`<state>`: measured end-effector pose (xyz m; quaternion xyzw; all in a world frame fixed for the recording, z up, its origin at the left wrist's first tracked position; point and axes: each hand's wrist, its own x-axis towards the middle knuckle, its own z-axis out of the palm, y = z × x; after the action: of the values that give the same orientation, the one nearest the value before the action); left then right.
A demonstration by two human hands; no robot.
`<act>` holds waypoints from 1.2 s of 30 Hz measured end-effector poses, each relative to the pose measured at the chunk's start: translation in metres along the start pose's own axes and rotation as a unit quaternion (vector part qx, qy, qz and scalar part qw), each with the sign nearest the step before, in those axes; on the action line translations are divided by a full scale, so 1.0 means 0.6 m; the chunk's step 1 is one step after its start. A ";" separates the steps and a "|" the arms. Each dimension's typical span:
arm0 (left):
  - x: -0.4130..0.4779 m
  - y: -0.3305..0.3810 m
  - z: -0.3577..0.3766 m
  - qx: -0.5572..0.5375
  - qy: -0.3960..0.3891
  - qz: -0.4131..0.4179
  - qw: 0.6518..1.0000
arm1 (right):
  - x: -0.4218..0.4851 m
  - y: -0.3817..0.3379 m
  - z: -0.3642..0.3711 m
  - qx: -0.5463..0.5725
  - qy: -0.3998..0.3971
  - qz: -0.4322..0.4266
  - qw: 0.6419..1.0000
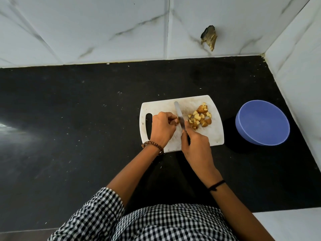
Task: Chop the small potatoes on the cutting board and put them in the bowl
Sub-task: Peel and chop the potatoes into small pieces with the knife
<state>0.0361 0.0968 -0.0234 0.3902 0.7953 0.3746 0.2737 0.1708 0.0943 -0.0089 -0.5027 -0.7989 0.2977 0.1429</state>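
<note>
A white cutting board (pixel 213 134) lies on the black counter. A heap of chopped potato pieces (pixel 199 118) sits on its right half. My left hand (pixel 162 126) pinches a small potato piece (pixel 177 121) against the board; most of that piece is hidden by my fingers. My right hand (pixel 196 145) grips the handle of a knife (pixel 179 115), whose blade lies just right of my left fingertips, between them and the heap. A blue bowl (pixel 262 122) stands to the right of the board, tilted, with nothing visible inside.
The black counter (pixel 78 119) stretches wide to the left. White marble-look tiled walls (pixel 121 28) close off the back and right side, with a broken dark hole (pixel 209 38) in the back wall. The counter's front edge lies near my body.
</note>
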 end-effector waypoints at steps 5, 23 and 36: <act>0.005 0.010 -0.001 0.011 -0.009 0.008 1.000 | 0.015 -0.007 0.007 -0.066 -0.013 0.015 0.998; 0.006 0.012 -0.005 0.021 -0.016 0.008 1.000 | 0.012 0.010 0.008 0.008 -0.005 -0.008 1.000; 0.001 0.005 -0.003 0.013 0.005 0.028 0.999 | -0.026 0.004 0.012 -0.121 -0.024 0.005 0.992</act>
<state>0.0358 0.0978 -0.0199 0.4144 0.7901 0.3736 0.2539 0.1757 0.0789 -0.0150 -0.5131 -0.8296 0.2120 0.0603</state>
